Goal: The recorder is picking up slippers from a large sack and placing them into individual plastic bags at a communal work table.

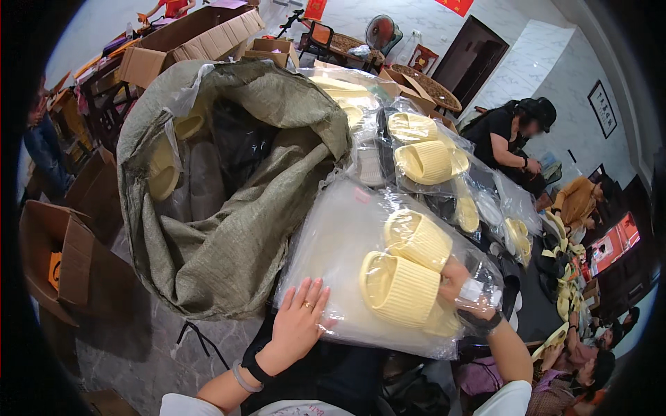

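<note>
A pair of pale yellow ribbed slippers (402, 288) lies inside a clear plastic bag (496, 277) in front of me. My right hand (454, 279) reaches into the bag's right end, its fingers closed at the slippers' edge and partly hidden by them. Under the pair is a stack of clear plastic bags (326, 243). My left hand (302, 308) rests flat on the stack's near left corner, fingers stretched out and holding nothing.
A large grey-green woven sack (236, 256) stands gaping at the left, with bagged slippers inside. More bagged yellow slippers (423, 161) lie beyond the stack. Cardboard boxes (66, 256) stand at the far left. Co-workers sit along the dark table (541, 312) at the right.
</note>
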Available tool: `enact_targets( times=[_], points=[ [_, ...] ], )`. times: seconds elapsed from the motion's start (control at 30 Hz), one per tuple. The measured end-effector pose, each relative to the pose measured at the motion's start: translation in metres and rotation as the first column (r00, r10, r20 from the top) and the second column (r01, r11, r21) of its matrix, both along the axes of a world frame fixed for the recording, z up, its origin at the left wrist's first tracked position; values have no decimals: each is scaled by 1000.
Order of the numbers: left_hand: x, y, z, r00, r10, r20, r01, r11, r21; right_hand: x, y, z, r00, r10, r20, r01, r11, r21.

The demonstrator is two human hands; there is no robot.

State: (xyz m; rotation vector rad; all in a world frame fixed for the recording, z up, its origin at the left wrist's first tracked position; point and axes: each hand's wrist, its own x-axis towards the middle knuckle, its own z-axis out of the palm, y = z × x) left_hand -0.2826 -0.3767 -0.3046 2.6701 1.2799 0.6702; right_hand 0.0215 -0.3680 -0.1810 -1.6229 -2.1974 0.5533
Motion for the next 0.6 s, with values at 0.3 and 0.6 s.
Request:
enact_targets(
  times=[0.3,0.6],
  points=[
    [-31,-13,34,876,333,350,-339,940,-45,17,38,-71,998,28,51,-34,993,113],
    [19,8,13,855,1,518,122,971,-204,-23,58,-77,989,-102,110,108,993,-50]
  ],
)
